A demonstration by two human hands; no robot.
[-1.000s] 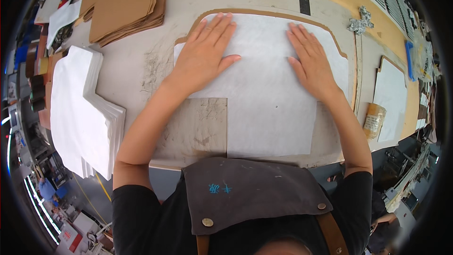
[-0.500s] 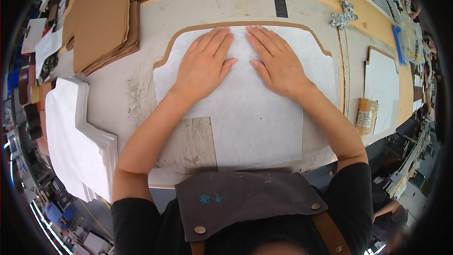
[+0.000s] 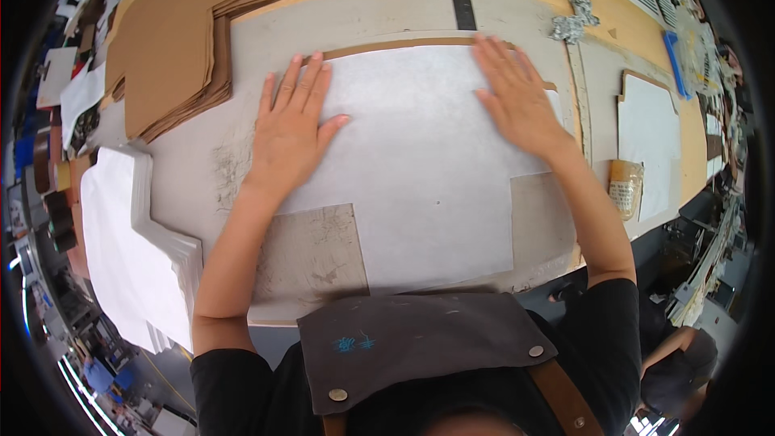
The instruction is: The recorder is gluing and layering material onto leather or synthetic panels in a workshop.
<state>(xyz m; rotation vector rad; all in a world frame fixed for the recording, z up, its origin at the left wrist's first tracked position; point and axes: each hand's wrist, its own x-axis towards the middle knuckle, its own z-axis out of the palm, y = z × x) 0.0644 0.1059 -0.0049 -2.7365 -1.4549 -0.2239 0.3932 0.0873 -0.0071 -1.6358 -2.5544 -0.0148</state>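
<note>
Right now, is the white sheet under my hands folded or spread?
Spread. The sheet lies flat, its broad far part and narrower near part both showing, with your left hand and right hand resting on it.

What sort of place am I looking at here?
Probably a workshop or small factory handling cut sheet material. A stack of white shaped sheets and a stack of brown shaped pieces are at the left of the worktable, and another person is at lower right.
</note>
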